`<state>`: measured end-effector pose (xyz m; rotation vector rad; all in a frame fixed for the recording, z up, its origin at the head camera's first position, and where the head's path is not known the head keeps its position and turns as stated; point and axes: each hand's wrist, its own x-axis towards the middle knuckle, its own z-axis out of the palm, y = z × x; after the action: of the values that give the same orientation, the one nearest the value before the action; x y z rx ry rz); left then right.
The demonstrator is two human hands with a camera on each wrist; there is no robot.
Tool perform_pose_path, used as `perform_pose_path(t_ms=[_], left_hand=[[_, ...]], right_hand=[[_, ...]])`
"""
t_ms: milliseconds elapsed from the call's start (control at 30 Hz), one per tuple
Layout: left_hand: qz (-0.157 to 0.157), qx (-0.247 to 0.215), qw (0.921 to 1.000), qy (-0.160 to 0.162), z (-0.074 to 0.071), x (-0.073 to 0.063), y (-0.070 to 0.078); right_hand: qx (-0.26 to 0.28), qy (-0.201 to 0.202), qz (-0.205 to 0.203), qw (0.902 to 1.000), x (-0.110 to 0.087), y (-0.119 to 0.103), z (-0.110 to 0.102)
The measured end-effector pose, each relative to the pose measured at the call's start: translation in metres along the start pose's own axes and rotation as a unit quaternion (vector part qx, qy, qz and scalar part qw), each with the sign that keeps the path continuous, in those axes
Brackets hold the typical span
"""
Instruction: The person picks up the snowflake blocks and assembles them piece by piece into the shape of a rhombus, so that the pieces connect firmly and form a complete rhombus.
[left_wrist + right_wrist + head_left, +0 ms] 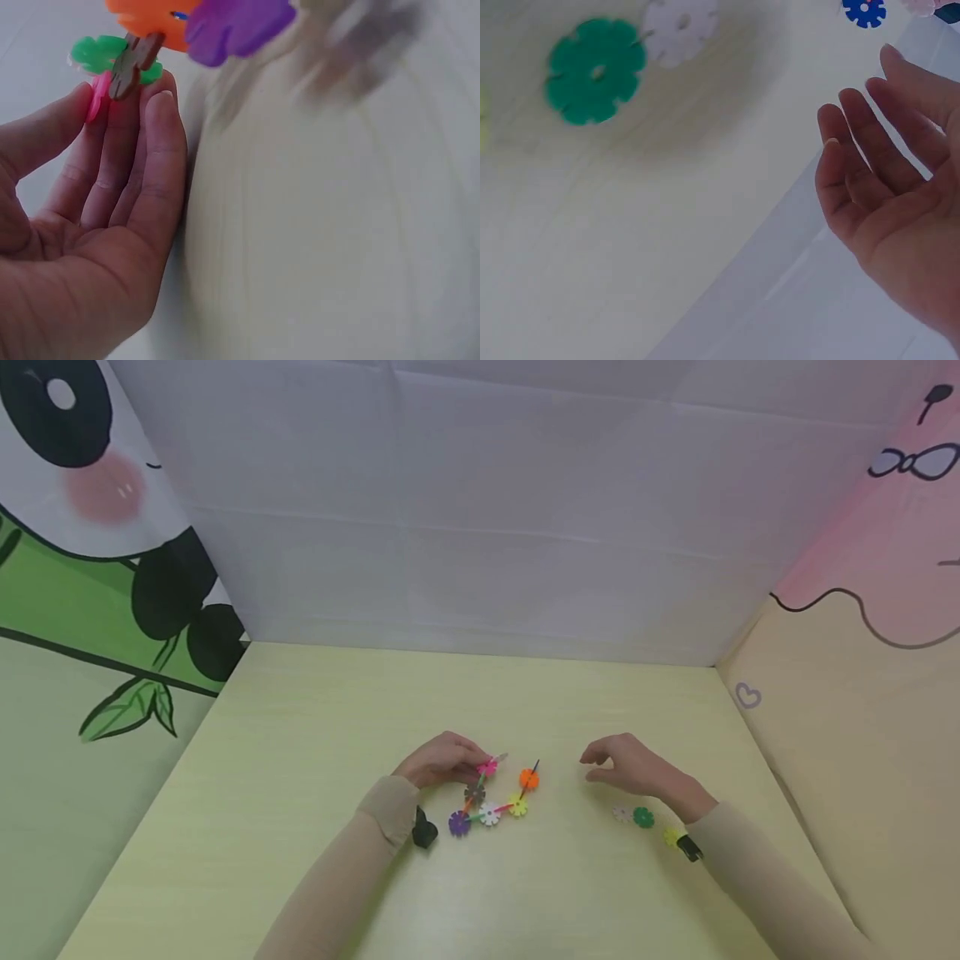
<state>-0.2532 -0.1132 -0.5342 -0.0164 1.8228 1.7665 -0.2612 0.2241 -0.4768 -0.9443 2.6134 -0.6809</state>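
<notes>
A chain of notched plastic snowflake discs bends in a U shape in the head view, with a purple disc point(459, 823), a white disc point(490, 814), a yellow disc point(518, 806) and an orange disc point(529, 779) among its links. My left hand point(444, 760) pinches the pink disc point(98, 97) at one end between thumb and fingers. Beside it, a brown disc point(136, 66) and a green disc point(97, 54) stand edge-on or tilted. To the right of the chain, my right hand point(633, 766) hovers with relaxed, slightly bent fingers and holds nothing.
Loose discs lie under the right forearm: a pale disc point(622, 812), a green disc point(643, 817) and a yellow disc point(672, 836). A pale wall point(480, 527) rises behind the table point(300, 693), with painted panels on both sides.
</notes>
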Motion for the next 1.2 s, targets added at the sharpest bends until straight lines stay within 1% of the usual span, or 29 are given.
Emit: perform_pose_path(t_ms=[167,300,367,533,600,667,800,933,1067,1200], left_hand=[[0.001,-0.003,1.0000,0.000,-0.002,0.003,-0.004],[0.001,-0.010,1.0000,-0.001,-0.003,0.004,-0.006],[0.001,-0.011,0.9999,0.000,-0.003,0.004,-0.007],[0.005,-0.014,0.9999,0.001,-0.002,0.003,-0.007],[0.004,-0.018,0.9998,0.002,-0.002,0.003,-0.006],[0.004,-0.023,0.9997,0.003,-0.003,0.003,-0.006],[0.005,-0.022,0.9997,0.001,-0.003,0.002,-0.005],[0.001,-0.024,0.9997,-0.001,-0.003,0.003,-0.004],[-0.003,-0.029,0.9996,0.004,-0.003,0.004,-0.004],[-0.002,-0.034,0.9994,0.010,-0.004,0.004,-0.005]], right_hand=[[0.009,-0.015,0.034,0.9993,-0.029,0.022,0.001],[0.017,-0.004,0.055,0.9983,-0.044,0.031,0.008],[0.011,0.011,0.051,0.9986,-0.050,0.034,0.012],[-0.052,0.052,0.025,0.9970,-0.064,0.044,0.021],[-0.065,0.062,0.032,0.9955,-0.072,0.047,0.023],[-0.056,0.071,0.050,0.9946,-0.082,0.051,0.024],[-0.036,0.075,0.077,0.9935,-0.105,0.058,0.025],[-0.024,0.079,0.084,0.9931,-0.124,0.066,0.029],[-0.009,0.092,0.088,0.9918,-0.135,0.073,0.033],[0.015,0.100,0.098,0.9901,-0.140,0.077,0.036]])
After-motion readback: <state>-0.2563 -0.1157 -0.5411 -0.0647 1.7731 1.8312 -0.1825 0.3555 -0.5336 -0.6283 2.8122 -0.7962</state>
